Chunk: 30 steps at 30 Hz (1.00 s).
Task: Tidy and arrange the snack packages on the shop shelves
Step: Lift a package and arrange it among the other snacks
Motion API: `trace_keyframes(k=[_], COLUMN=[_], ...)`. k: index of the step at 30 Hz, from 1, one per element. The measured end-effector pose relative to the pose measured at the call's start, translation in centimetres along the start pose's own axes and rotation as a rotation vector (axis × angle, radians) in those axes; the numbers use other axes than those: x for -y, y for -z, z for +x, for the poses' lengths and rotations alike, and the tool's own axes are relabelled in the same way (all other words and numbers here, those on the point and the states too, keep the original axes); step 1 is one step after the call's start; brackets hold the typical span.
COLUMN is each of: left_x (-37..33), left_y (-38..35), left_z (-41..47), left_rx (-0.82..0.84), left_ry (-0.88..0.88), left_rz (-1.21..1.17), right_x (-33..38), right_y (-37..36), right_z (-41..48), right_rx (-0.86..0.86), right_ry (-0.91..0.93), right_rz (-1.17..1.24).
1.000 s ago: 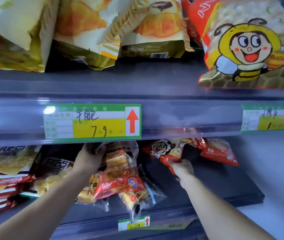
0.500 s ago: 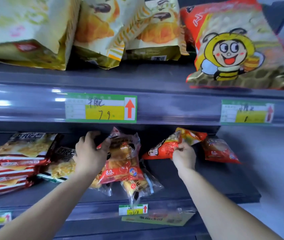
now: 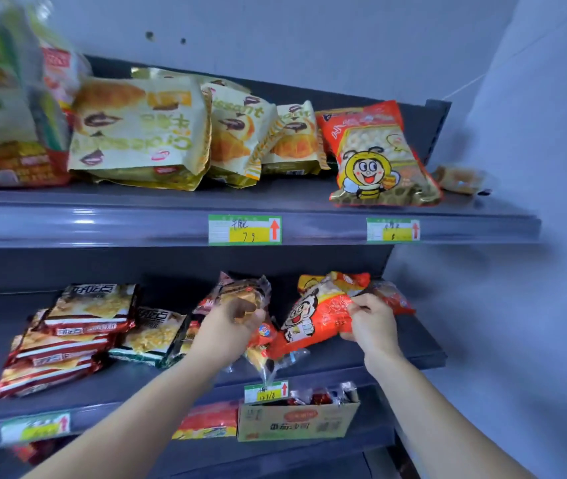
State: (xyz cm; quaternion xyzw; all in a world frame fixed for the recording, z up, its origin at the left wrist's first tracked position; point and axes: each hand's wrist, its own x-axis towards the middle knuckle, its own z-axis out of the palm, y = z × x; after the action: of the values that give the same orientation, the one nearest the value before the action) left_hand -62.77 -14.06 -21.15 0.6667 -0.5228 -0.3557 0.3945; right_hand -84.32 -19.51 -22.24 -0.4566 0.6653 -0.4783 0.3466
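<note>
The dark grey shelf unit (image 3: 410, 257) fills the view, with 3 levels showing. On the upper shelf (image 3: 102, 223) a row of yellow croissant bags (image 3: 137, 133) leans back. To the right of them a red bee-cartoon snack bag (image 3: 375, 157) stands at a tilt, and a small wrapped item (image 3: 461, 178) lies at the far right end. On the middle shelf (image 3: 420, 356) a stack of red-and-brown packages (image 3: 68, 340) lies at the left.

Under the middle shelf stands an open cardboard box (image 3: 296, 421) with wrapped goods inside.

Near the centre of the middle shelf is a clear bread package (image 3: 240, 292), tilted upward. The left hand (image 3: 227, 326) grips it from the front, fingers curled round it, though the hand is blurred. Just beside it, a red cartoon-face snack package (image 3: 313, 316) is held at a slant, its lower end near the shelf. The right hand (image 3: 372, 323) pinches its right edge. The 2 hands are apart, each on its own package.

A green-and-yellow price tag (image 3: 244, 229) reading 79 sits on the upper shelf's front edge, and a smaller tag (image 3: 266, 391) on the middle shelf's edge.
</note>
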Motion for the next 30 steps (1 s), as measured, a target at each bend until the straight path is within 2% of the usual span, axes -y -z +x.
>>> trace_keyframes(k=[5, 9, 12, 15, 18, 23, 30], left_x=[-1.2, -2.1, -2.4, -3.6, -5.5, -10.0, -17.1], left_y=[1.4, 2.5, 3.4, 4.2, 4.9, 5.0, 2.8], left_z=[-5.2, -9.2, -11.1, -12.6, -13.9, -15.4, -15.2], left_rx=[0.117, 0.221, 0.286, 0.271, 0.221, 0.030, -0.060], left_ry=[0.152, 0.387, 0.432, 0.357, 0.233, 0.013, -0.236], left_rz=[-0.012, -0.263, -0.435, -0.590, -0.647, -0.673, -0.701], right_x=[2.9, 5.1, 6.2, 6.9, 7.6, 9.1, 12.0], right_y=[3.0, 5.2, 6.9, 8.7, 10.5, 13.0, 15.3], right_z=[-6.8, -11.3, -13.5, -14.8, -15.6, -15.4, -14.1], right_rx=[0.234, 0.456, 0.576, 0.622, 0.681, 0.706, 0.535], right_ry=[-0.054, 0.028, 0.085, 0.082, 0.052, 0.045, 0.170], right_rz=[0.051, 0.089, 0.166, 0.304, 0.445, 0.576, 0.437])
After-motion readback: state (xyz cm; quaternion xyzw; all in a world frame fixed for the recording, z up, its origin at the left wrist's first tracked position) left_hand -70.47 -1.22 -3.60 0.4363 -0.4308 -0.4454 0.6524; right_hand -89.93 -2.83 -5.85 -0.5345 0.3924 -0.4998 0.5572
